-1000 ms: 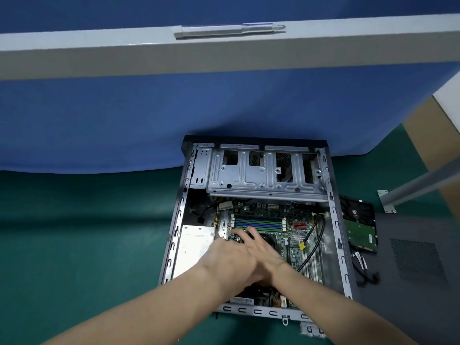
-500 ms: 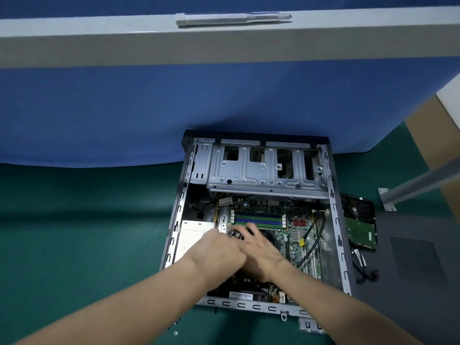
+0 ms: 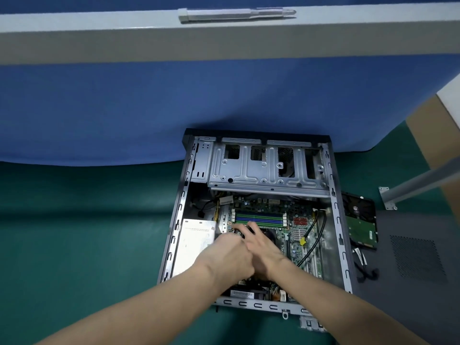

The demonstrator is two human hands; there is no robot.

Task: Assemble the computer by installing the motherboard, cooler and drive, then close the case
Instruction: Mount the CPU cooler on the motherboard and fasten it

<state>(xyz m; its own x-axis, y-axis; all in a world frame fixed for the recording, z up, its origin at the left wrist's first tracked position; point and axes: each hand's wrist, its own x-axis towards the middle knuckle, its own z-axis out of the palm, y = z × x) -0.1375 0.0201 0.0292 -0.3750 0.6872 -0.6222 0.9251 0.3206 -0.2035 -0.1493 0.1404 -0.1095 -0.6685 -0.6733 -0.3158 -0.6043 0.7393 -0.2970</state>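
Note:
An open computer case (image 3: pixel 337 220) lies flat on the green mat, with the green motherboard (image 3: pixel 273 207) seated inside. The dark cooler (image 3: pixel 270 235) sits on the board below the memory slots, mostly hidden by my hands. My left hand (image 3: pixel 229 255) curls over the cooler's left side. Pressed against it, my right hand (image 3: pixel 263 250) reaches over the top, fingertips round the far left corner. The hard drive (image 3: pixel 361 227) lies outside the case, against its right wall, circuit board up.
A metal drive cage (image 3: pixel 261 170) spans the far end of the case and a silver power supply (image 3: pixel 196 240) fills its left side. The dark side panel (image 3: pixel 410 270) and loose cables (image 3: pixel 366 270) lie at right. A blue partition stands behind, a grey screwdriver-like tool (image 3: pixel 236 14) on its ledge.
Both hands stay on the cooler with only a slight shift of the fingers. The view has tilted a little; nothing else has moved.

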